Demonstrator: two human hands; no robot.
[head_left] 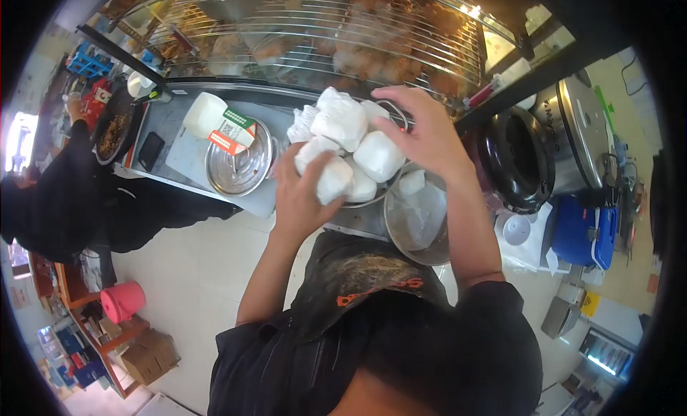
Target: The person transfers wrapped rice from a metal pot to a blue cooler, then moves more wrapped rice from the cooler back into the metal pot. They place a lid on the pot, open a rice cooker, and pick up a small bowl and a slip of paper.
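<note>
Several white wrapped bundles (379,157) are heaped in a round metal bowl in front of me, whose rim shows at the upper right of the heap. My left hand (304,190) has its fingers curled round a white bundle (330,178) at the near left of the heap. My right hand (422,129) is at the right side of the heap, thumb and fingers spread apart, over the bundles and beside the bowl's rim. Another metal bowl (418,223) with white wrapping in it stands just below my right forearm.
A lit glass case with wire racks (336,36) runs behind the counter. Left are a metal lid (240,165), an open paper box (207,115) and a dark phone (150,151). Black and steel cookers (512,158) stand right. A person in black (79,180) works at far left.
</note>
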